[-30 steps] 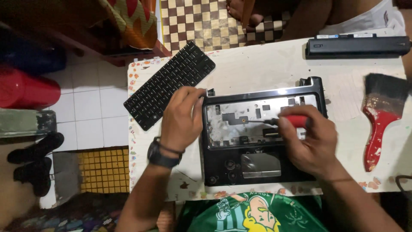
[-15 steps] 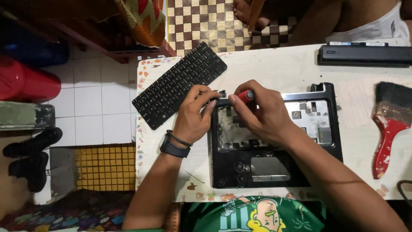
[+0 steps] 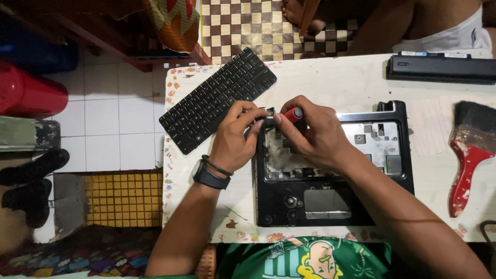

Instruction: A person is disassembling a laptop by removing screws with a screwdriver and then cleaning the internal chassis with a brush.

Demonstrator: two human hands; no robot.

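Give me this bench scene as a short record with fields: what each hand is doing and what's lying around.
left hand: pinching the top left corner of the laptop base
right hand: closed grip on a red-handled screwdriver at the same corner
keyboard: detached, lying left of the base
battery: top right of the table
paintbrush: red handle, right of the base
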